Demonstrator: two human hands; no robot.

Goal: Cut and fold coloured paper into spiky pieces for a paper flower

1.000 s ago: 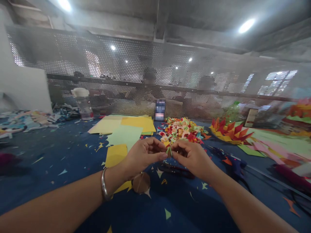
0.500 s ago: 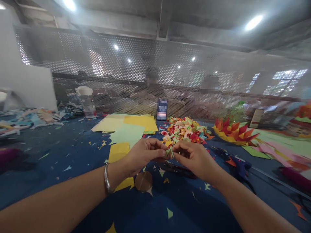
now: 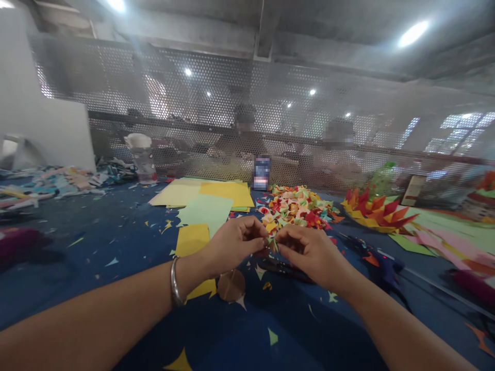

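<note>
Between my fingertips is a small pale green folded paper piece (image 3: pixel 272 243). My left hand (image 3: pixel 236 243), with a silver bangle at the wrist, pinches its left side. The fingers of my right hand (image 3: pixel 305 248) close on its right side. Just beyond lies a heap of small folded papers (image 3: pixel 301 206) in red, yellow, pink and green. Dark-handled scissors (image 3: pixel 286 269) lie beneath my hands, partly hidden. A round brown disc (image 3: pixel 231 286) rests on the blue table near my left wrist.
Yellow sheets (image 3: pixel 228 194) and a pale green sheet (image 3: pixel 204 211) lie beyond my left hand. A phone (image 3: pixel 262 172) stands by the perforated screen. At right are a red-yellow paper ring (image 3: pixel 381 214) and a blue glue gun (image 3: pixel 382 265). A cup (image 3: pixel 143 159) stands back left.
The view has shifted slightly, moving the table objects a little to the right in the picture. The green piece is turned a little between my fingers, and both hands still hold it.
</note>
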